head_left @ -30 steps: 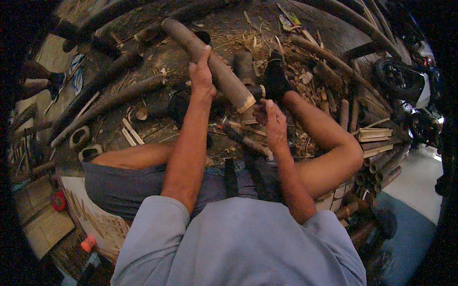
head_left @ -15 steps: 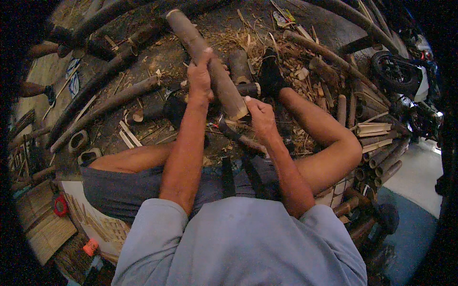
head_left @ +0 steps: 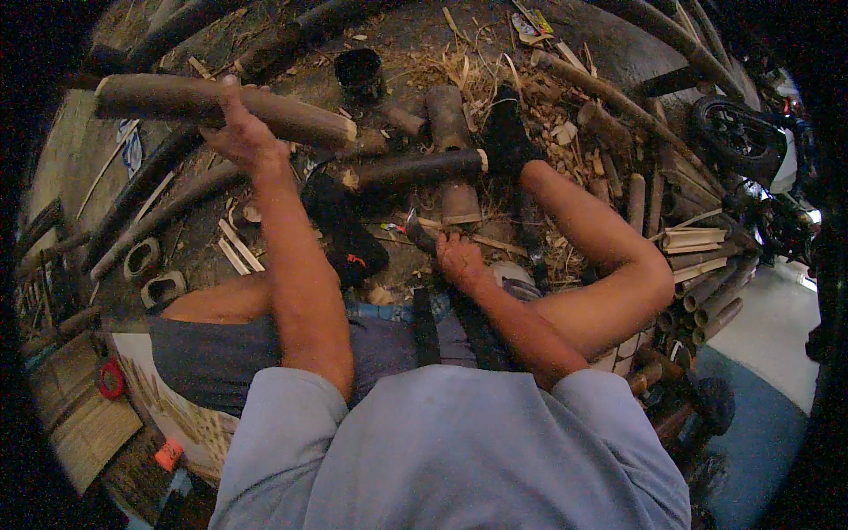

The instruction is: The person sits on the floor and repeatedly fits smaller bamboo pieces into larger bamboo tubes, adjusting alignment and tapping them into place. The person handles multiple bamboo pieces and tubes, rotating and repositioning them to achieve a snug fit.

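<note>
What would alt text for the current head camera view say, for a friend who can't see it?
A seated person holds a thick brown pole in the left hand, while the right hand is on a curved blade tool. In front, a dark pole lies across a brown log, with pale shavings scattered nearby.

Matt, woody tube [head_left: 187,99]; matt cloth shirt [head_left: 450,442]

From where I sit on the remote feed, I see a dirt-strewn floor [head_left: 614,57] carrying pale wood chips [head_left: 561,132], split strips [head_left: 243,246], a long brown pole [head_left: 618,104] and a round black container [head_left: 358,72].
</note>
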`<move>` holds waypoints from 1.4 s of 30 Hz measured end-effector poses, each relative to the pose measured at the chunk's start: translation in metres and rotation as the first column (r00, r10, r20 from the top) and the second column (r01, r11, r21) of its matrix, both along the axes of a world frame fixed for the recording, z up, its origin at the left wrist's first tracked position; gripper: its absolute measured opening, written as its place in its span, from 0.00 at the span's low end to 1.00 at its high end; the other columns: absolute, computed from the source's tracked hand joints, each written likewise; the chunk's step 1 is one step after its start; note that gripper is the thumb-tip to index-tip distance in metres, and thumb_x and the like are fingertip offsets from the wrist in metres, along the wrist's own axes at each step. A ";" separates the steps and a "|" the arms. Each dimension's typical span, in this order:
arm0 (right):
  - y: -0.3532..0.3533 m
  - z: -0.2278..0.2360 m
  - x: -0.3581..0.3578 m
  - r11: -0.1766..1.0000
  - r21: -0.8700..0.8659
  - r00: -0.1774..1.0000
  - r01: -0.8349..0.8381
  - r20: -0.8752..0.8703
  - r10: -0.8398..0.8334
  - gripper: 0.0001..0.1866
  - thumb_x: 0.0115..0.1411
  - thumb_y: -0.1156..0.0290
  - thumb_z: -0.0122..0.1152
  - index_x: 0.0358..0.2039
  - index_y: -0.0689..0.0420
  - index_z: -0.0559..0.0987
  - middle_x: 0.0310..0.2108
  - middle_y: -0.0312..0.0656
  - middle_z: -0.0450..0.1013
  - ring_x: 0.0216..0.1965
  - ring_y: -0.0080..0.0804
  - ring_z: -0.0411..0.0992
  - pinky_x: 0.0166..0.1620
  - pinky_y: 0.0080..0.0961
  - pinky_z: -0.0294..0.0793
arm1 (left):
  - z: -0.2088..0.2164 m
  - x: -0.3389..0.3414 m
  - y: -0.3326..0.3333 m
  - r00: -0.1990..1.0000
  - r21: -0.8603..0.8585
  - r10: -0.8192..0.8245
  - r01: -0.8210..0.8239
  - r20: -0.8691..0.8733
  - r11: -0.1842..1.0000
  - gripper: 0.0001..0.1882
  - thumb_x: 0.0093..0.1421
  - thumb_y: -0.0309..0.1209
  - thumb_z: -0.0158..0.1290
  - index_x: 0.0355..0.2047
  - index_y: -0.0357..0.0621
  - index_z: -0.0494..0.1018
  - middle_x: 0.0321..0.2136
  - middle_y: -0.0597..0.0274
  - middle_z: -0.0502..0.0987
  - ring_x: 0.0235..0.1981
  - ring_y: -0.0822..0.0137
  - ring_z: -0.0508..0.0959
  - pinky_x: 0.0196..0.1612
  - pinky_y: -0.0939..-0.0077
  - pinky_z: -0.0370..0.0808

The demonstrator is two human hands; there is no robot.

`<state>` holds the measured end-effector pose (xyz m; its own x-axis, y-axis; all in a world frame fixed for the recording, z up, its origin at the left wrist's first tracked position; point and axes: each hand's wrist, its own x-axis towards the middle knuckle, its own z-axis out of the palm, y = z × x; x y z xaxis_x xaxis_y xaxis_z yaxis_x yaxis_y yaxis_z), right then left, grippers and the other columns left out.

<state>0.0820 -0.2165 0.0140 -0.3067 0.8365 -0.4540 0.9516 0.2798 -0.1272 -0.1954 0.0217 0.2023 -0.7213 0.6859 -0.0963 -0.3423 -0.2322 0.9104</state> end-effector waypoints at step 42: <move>0.057 0.037 -0.024 0.824 -0.101 0.754 0.558 -0.351 -0.554 0.13 0.64 0.69 0.50 0.46 0.61 0.73 0.32 0.60 0.78 0.34 0.63 0.78 0.36 0.55 0.78 | -0.064 0.184 -0.028 0.550 -0.015 -0.479 0.646 -0.685 0.764 0.26 0.53 0.38 0.71 0.46 0.41 0.72 0.38 0.60 0.82 0.37 0.64 0.82 0.43 0.64 0.79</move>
<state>0.0575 -0.1597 0.0513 0.0784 0.9133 -0.3996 0.8301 -0.2818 -0.4812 -0.0119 -0.0062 0.1387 -0.0048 0.9106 0.4133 0.1445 -0.4083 0.9013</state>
